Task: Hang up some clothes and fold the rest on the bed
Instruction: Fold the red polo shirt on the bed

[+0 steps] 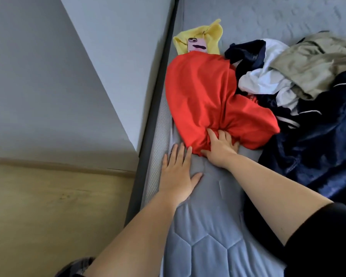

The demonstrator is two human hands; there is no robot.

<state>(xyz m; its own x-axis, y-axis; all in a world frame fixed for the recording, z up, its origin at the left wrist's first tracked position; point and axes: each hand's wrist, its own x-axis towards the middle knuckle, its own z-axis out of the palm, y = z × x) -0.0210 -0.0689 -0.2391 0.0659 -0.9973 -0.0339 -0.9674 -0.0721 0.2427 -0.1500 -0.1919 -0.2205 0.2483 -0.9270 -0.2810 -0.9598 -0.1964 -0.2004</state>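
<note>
A red garment (204, 96) lies bunched on the grey quilted bed (208, 236) near its left edge. My right hand (221, 145) grips the gathered near end of the red cloth, fingers dug into the folds. My left hand (177, 172) lies flat on the mattress just left of it, fingertips touching the red hem. A yellow garment (204, 35) lies beyond the red one. A pile of clothes fills the right side: dark navy satin (318, 140), white cloth (268, 76) and khaki cloth (316, 62).
A pink phone (197, 46) rests on the yellow garment. A dark bed frame rail (158, 96) runs along the left edge, with a grey wall (68, 66) and wooden floor (48, 206) beyond it. Bare mattress shows near me, between my forearms.
</note>
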